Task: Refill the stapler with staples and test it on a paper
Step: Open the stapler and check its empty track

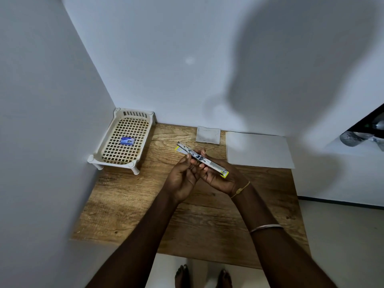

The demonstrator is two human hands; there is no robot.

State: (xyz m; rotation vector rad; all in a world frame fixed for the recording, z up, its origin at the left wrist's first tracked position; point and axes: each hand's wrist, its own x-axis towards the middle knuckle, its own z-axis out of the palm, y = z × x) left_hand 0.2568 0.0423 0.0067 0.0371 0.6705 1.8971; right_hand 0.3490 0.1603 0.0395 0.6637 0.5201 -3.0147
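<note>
metal stapler [202, 159] pinched in both hands [182, 179] [220, 177], magazine exposed; fingertips could be nipped if it's sprung shut.

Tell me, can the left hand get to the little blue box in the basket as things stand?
Probably yes. The blue box lies uncovered in the open-topped basket, on the left hand's side, with bare table between. But that hand is at the stapler and would have to let go first.
</note>
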